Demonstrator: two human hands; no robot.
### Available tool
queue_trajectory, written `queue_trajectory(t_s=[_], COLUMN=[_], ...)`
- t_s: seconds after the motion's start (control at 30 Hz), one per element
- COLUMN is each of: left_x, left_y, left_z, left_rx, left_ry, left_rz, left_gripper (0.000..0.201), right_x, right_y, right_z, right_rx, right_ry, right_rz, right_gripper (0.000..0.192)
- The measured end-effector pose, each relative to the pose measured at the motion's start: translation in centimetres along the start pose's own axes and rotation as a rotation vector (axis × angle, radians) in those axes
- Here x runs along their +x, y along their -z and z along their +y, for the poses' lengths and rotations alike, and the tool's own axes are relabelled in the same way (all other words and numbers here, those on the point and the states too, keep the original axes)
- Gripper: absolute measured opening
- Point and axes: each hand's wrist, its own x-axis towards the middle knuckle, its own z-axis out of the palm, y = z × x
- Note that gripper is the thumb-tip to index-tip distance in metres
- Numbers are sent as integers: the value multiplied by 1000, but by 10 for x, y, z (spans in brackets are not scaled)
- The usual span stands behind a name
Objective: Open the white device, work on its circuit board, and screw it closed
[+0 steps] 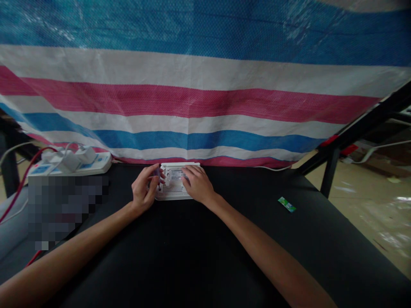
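Observation:
A small white device (175, 185) with a perforated face and a label lies flat at the far middle of a black table (205, 256). My left hand (146, 188) is curled at its left edge, fingertips pinching a small dark thing against the device; what that thing is I cannot tell. My right hand (197, 185) lies flat over the right half of the device, fingers pressing down on its top. Both forearms stretch from the near edge toward it.
A white power strip (75, 164) with plugged adapters and red and white cables sits at the far left. A small green wrapper (287, 204) lies to the right. A striped tarp (205, 102) hangs behind the table. A black metal frame (353, 132) stands right.

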Motion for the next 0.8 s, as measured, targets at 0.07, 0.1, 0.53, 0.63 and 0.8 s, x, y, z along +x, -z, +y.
queue_trajectory(t_s=[0.07, 0.1, 0.53, 0.63, 0.8], left_x=[-1, -2, 1, -2, -4], left_y=[0, 0, 1, 1, 2], left_z=[-2, -3, -3, -5, -8], left_rx=[-1, 15, 347, 274, 214], left_ry=[-2, -4, -84, -50, -46], left_rz=[8, 15, 116, 97, 101], left_gripper=[47, 47, 47, 43, 38], right_x=[0, 0, 0, 0, 0], right_y=[0, 0, -1, -1, -2], right_z=[0, 0, 0, 0, 1], right_rx=[2, 4, -6, -6, 1], right_ry=[-1, -2, 2, -3, -2], right_rz=[0, 1, 12, 8, 13], right_gripper=[39, 39, 39, 40, 39])
